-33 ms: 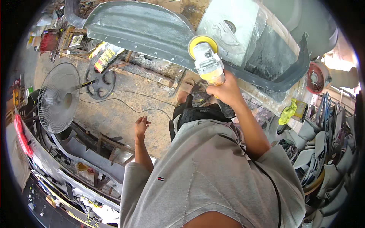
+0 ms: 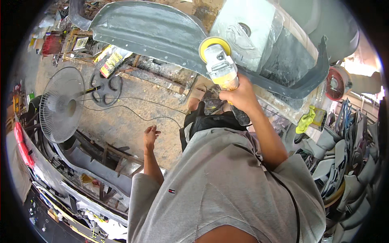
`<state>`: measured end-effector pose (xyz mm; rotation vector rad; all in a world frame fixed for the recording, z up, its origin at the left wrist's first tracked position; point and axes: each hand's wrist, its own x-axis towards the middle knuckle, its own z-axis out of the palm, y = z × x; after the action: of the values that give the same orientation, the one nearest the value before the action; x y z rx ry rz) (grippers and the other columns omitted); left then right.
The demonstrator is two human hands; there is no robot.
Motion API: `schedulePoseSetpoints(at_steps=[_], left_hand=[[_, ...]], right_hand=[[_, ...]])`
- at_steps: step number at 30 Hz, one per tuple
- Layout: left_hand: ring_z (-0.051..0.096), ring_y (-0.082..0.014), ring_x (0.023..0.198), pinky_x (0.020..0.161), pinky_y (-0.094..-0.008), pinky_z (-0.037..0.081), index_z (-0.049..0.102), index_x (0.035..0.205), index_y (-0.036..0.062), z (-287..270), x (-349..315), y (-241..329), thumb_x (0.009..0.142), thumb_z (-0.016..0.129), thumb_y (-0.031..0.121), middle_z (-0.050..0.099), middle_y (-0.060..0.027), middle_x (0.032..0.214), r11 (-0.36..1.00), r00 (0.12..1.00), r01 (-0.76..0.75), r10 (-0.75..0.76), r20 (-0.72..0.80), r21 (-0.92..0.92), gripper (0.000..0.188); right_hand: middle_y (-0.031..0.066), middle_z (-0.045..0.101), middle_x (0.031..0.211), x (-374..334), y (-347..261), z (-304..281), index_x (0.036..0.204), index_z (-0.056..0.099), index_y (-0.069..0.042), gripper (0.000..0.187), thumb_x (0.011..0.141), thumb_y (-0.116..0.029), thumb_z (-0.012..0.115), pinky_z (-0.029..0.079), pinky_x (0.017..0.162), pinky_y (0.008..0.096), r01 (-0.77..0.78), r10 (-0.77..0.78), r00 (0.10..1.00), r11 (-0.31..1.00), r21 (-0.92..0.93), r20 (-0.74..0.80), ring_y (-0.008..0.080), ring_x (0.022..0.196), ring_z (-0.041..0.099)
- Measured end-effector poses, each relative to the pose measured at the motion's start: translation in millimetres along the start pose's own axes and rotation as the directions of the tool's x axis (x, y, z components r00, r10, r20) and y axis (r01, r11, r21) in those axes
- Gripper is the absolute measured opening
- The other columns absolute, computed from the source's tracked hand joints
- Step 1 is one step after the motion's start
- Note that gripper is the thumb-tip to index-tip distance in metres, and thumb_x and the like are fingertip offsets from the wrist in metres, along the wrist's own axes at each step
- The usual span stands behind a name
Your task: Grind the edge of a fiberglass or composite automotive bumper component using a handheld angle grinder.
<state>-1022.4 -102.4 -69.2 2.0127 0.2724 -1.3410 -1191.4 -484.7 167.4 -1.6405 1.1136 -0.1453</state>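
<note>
My right hand [image 2: 240, 96] is wrapped round the body of an angle grinder [image 2: 221, 67], its worn yellow and silver head pointing away from me. The grinder's round, yellow-rimmed disc [image 2: 215, 41] is over the inner edge of a large grey moulded panel [image 2: 150, 34]. Whether disc and panel touch, I cannot tell. The panel is long and curved, with small light spots along its near rim. Lower down on the left, my left hand [image 2: 150, 135] hangs in the air, fingers loosely curled and a little apart, holding nothing.
A standing fan [image 2: 63, 105] is at the left, with cables [image 2: 137, 115] crossing the floor from it. A pale plastic-wrapped block [image 2: 233, 24] lies behind the panel. To the right are a red round fan [image 2: 337, 83], a yellow-green cloth [image 2: 306, 120] and heaped grey parts [image 2: 332, 158].
</note>
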Motion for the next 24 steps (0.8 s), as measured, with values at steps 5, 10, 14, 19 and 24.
schedulePoseSetpoints(at_steps=[5,10,14,19,24], left_hand=[[0.065,-0.0161,0.077,0.065,-0.028,0.046,0.062,0.11,0.0005,1,-2,-35,0.094,0.056,0.03,0.068,-0.0084,0.082,0.991,0.996,0.072,-0.077,-0.037,-0.114,0.034],[0.064,-0.0148,0.076,0.065,-0.0278,0.047,0.06,0.114,0.0006,1,-17,-61,0.093,0.056,0.029,0.067,-0.0078,0.086,0.969,0.982,0.176,-0.186,-0.044,-0.174,0.035],[0.063,-0.0146,0.076,0.066,-0.028,0.047,0.06,0.114,0.0018,8,-24,-71,0.094,0.057,0.029,0.067,-0.0068,0.083,0.952,0.978,0.18,-0.199,-0.055,-0.246,0.034],[0.064,-0.0157,0.077,0.064,-0.0278,0.048,0.061,0.111,0.0027,18,-21,-73,0.093,0.057,0.029,0.066,-0.0071,0.082,0.956,0.981,0.167,-0.185,-0.056,-0.24,0.032],[0.064,-0.0154,0.077,0.063,-0.0275,0.048,0.06,0.112,0.0028,22,-4,-58,0.092,0.057,0.025,0.065,-0.0065,0.083,0.963,0.993,0.099,-0.11,-0.03,-0.249,0.03]], right_hand=[[0.0086,0.068,0.087,23,-35,6,0.102,0.064,0.0,0.046,0.058,-0.009,0.073,0.05,0.072,0.0304,-0.03,0.031,0.998,0.999,-0.018,0.05,0.0167,0.078,0.064],[0.0068,0.067,0.089,39,-53,-3,0.102,0.064,0.002,0.044,0.059,-0.007,0.072,0.05,0.069,0.0292,-0.057,0.045,0.995,0.99,0.131,0.092,0.0154,0.077,0.063],[0.0077,0.065,0.085,26,-46,-18,0.102,0.06,0.004,0.044,0.061,-0.003,0.072,0.05,0.063,0.0299,-0.093,0.092,0.991,0.996,0.006,0.099,0.0156,0.071,0.063],[0.0082,0.068,0.09,-5,-11,-25,0.106,0.061,0.004,0.05,0.059,-0.007,0.074,0.051,0.073,0.0313,-0.055,0.074,0.993,0.98,-0.191,0.096,0.0166,0.078,0.064],[0.0116,0.07,0.093,-38,42,-46,0.101,0.065,-0.001,0.049,0.055,-0.014,0.075,0.05,0.081,0.0334,-0.062,0.072,0.996,0.981,-0.182,0.046,0.0223,0.085,0.066]])
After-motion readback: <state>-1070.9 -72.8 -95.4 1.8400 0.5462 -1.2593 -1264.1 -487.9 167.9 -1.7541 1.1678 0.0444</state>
